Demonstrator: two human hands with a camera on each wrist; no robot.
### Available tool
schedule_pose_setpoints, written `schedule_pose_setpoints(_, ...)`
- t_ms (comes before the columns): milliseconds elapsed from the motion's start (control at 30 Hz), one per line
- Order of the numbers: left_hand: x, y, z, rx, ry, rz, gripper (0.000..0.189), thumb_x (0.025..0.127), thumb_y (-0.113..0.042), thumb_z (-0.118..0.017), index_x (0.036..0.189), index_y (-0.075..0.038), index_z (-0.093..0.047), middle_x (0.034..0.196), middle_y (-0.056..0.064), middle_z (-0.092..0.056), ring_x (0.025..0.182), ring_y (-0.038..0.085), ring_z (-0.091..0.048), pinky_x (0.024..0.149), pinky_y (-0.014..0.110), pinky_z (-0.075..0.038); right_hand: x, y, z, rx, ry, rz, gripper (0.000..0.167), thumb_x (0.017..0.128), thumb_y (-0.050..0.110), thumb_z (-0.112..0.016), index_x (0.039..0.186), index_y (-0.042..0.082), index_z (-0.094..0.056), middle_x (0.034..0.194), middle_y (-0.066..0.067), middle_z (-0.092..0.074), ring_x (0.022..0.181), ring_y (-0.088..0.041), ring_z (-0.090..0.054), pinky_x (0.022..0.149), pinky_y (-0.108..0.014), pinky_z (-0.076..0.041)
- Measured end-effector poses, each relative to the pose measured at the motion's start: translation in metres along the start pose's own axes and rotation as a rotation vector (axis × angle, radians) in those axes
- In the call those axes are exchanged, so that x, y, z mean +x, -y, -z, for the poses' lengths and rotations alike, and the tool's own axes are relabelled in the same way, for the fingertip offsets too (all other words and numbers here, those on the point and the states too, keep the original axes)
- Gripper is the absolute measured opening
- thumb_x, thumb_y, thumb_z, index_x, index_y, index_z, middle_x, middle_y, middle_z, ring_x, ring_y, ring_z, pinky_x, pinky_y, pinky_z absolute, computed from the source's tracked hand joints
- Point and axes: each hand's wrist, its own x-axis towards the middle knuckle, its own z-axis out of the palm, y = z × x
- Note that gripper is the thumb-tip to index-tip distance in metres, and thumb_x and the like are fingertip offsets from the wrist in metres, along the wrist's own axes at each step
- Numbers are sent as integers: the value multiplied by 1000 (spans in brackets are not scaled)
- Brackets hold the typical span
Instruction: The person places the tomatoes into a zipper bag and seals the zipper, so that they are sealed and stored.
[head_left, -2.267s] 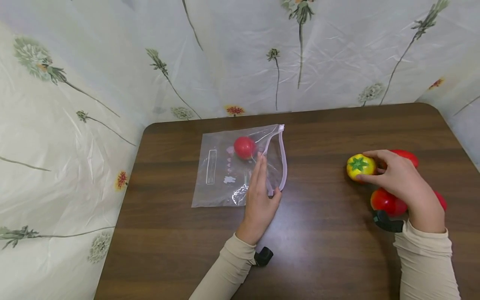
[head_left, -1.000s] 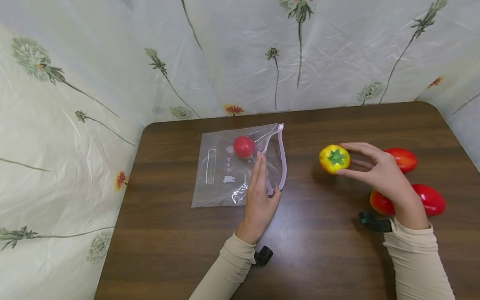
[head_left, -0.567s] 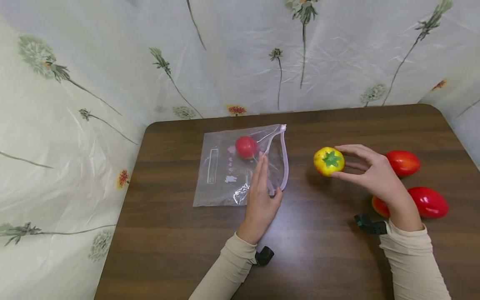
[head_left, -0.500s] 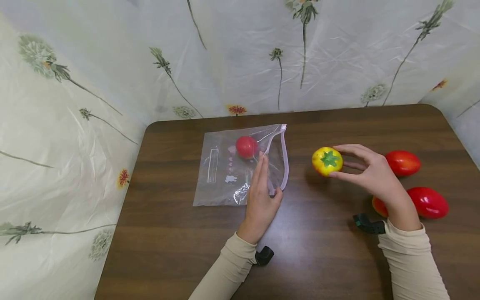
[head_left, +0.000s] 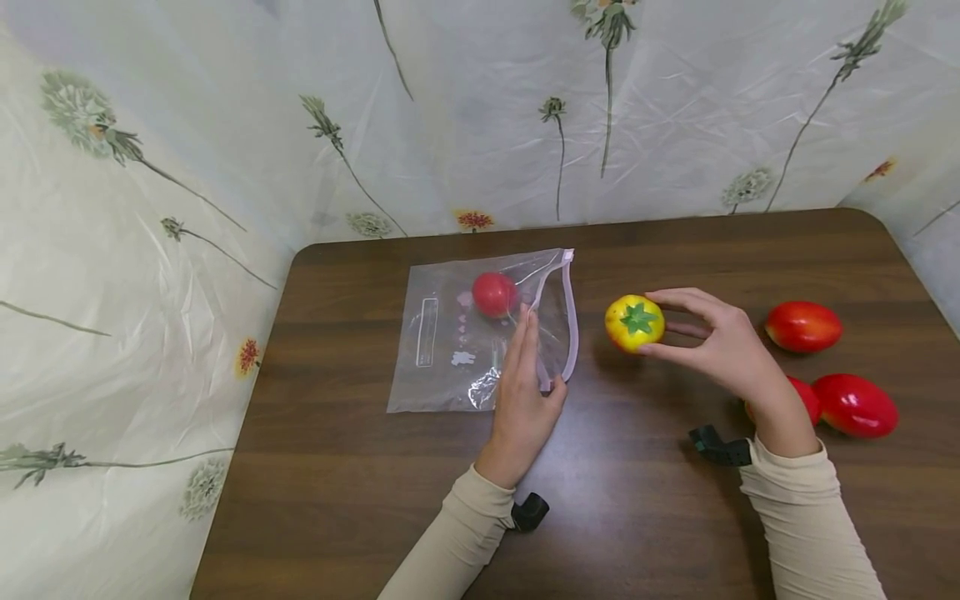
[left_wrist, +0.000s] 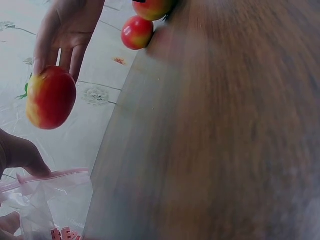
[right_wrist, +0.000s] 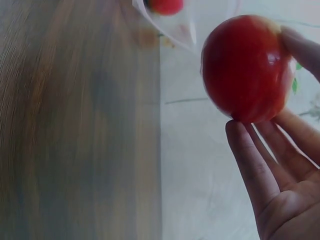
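The right hand [head_left: 738,346] pinches a yellow-topped fruit [head_left: 634,323], thumb on its six o'clock side and fingertips on its twelve o'clock side; the wrist views show a red underside, held clear of the bench [head_left: 637,533]. At nine o'clock from that fruit lies a clear zip bag [head_left: 442,333], its mouth gaping toward three o'clock. At the bag's five o'clock, the left hand [head_left: 522,417] rests with fingers straight and close together, thumb splayed out to the lower end of the pink zip strip [head_left: 573,325]; whether the fingers lie inside or on top of the plastic I cannot tell.

The step in hand looks like carrying fruit across to the bag. The next move seems to call for bringing the fruit toward nine o'clock, lining it up with the mouth, and letting go only past the strip, while the left hand steadies the opening.

Counting: one bag and five fruits. One is in the right hand and one red fruit [head_left: 494,295] is in the bag. Three lie beyond the right hand: an orange-red fruit [head_left: 804,326] toward three o'clock, a partly hidden fruit [head_left: 806,400] at four, and a glossy oval fruit [head_left: 855,406] touching it, farther out.
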Motion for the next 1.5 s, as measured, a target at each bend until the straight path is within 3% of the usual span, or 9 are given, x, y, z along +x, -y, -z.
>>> schedule_pose_setpoints(267, 0, -1, -1, 4, 23, 14, 102, 80, 2, -83, 164, -7, -25, 174, 6, -21, 156, 24, -34, 119, 38, -39, 9, 11, -10, 13, 7, 31, 68, 75, 7, -91, 137, 17, -66, 136, -3, -62, 118, 5, -56, 90, -4, -49)
schedule_pose_setpoints(633, 0, -1, -3, 0, 48, 34, 100, 82, 0, -82, 164, -7, -25, 173, 9, -23, 157, 22, -32, 120, 37, -39, 18, 18, -22, 22, 9, 45, 66, 75, 7, -92, 135, 16, -67, 134, -3, -65, 115, 6, -58, 92, -6, -50)
schedule_pose_setpoints(933, 0, -1, -2, 2, 55, 51, 98, 83, -1, -82, 164, -7, -27, 174, 3, -20, 158, 20, -31, 120, 34, -37, 28, 27, -31, 12, 39, 45, 69, 73, 9, -93, 137, 14, -67, 137, -7, -65, 116, 5, -56, 92, -7, -50)
schedule_pose_setpoints(1167, 0, -2, -1, -2, 48, 33, 99, 82, 0, -82, 164, -7, -26, 174, 7, -22, 157, 21, -33, 121, 36, -38, 36, 31, -37, -24, 61, 27, 68, 75, 13, -93, 138, 12, -65, 138, -8, -64, 125, -23, -62, 99, -34, -53)
schedule_pose_setpoints(1500, -1, -3, -1, -5, 43, 25, 102, 81, 0, -83, 165, -9, -24, 172, 10, -25, 157, 23, -33, 119, 37, -40, 50, 34, -51, -5, 95, 63, 66, 78, 14, -91, 138, 6, -64, 138, -14, -63, 125, -36, -64, 102, -51, -52)
